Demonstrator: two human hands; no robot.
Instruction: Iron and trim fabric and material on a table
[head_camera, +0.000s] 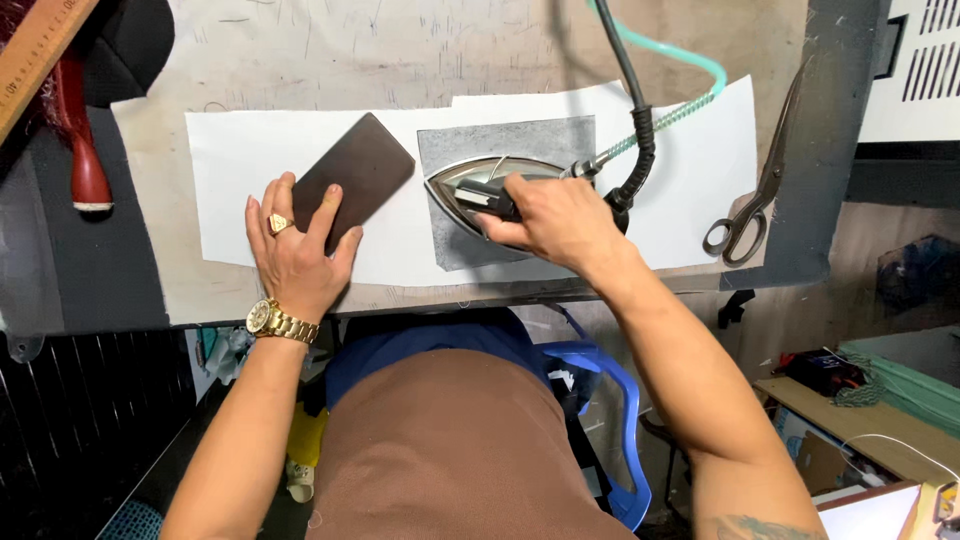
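My right hand grips the handle of the iron, fingers closed around it. The iron sits flat on a grey fabric piece, mid-table on a white paper sheet. My left hand lies open, fingertips on a dark brown piece just left of the iron. Scissors lie near the table's right edge.
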